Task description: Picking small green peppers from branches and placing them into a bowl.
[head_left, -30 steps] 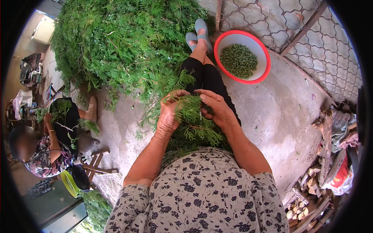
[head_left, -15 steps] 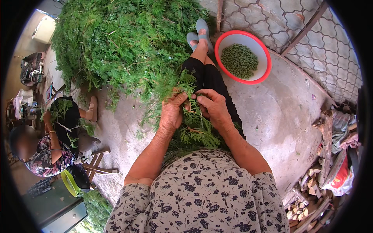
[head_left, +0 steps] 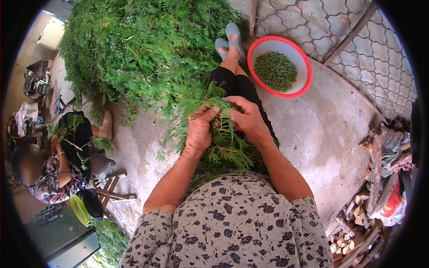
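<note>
Far left: a second person [head_left: 58, 174] sits low beside a small wooden stool [head_left: 111, 190], a green sprig in one hand; their hands are apart from the wearer's own.

Upper left to centre: a big heap of green branches [head_left: 143, 49] lies on the concrete floor [head_left: 330, 134], reaching down to the wearer's knees.

Left hand: the left hand [head_left: 199, 129] rests on a leafy branch [head_left: 223, 149] lying across the lap, fingers curled and the tips pinching a sprig near its upper end.

Right hand: the right hand [head_left: 246, 119] is just beside the left, nearly touching it, fingers bent and closed on the same branch, thumb pressed toward the left fingertips.

Branch: it lies over the lap and the black trousers [head_left: 239, 87], between both hands, its feathery tips spreading toward the heap.

Upper right: a red bowl [head_left: 300, 87] stands on the floor beside the outstretched feet in grey shoes [head_left: 230, 38], partly filled with small green round berries [head_left: 275, 71].

Far right: wire fencing [head_left: 375, 58] and a jumble of wood scraps [head_left: 357, 232].

Step in hand: this looks like picking small green berries off the branch, both hands working 1 spot.

Next move: likely a clean pinch and pull to free the bits, then a reach to the bowl, which sits well apart from the hands.
</note>
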A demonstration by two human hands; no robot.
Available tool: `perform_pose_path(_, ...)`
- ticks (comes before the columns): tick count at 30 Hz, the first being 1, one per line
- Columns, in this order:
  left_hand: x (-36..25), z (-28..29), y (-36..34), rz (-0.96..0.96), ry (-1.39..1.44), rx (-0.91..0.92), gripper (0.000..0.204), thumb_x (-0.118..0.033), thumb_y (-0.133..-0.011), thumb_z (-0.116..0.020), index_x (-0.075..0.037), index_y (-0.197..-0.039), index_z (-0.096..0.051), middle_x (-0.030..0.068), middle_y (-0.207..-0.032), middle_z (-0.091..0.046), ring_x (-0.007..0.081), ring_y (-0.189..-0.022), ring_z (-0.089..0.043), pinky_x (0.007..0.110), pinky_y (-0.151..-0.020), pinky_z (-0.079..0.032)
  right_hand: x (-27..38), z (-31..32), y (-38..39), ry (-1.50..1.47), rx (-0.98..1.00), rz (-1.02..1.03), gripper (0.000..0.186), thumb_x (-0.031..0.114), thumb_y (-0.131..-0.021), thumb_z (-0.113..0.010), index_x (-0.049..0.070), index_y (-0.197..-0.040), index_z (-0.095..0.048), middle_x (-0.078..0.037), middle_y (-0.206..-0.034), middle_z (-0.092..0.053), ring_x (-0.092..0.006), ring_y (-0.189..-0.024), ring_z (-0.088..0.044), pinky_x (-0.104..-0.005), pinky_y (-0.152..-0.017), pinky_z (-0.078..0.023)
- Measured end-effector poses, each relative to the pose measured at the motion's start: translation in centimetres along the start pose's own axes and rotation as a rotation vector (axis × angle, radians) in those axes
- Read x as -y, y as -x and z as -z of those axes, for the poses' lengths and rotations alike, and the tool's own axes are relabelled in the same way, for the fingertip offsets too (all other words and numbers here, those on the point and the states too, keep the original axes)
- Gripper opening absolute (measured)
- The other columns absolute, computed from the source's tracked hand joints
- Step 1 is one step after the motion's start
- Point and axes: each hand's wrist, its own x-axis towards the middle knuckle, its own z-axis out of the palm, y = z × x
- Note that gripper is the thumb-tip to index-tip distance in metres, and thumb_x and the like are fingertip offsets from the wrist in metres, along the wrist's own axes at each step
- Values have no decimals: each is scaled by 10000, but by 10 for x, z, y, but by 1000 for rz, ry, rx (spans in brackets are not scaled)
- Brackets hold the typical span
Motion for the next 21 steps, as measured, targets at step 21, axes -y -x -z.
perform_pose_path(21,14,14,-10,31,55,84,198,-108,-819,-627,-44,-997,-569,52,-911,-584,176,-867,-536,321,-844,-400,52,163,-60,-480,-539,213,211,150,-904,-511,-34,-1004,-487,-165,-912,-566,-248,-786,-559,-346,-736,-534)
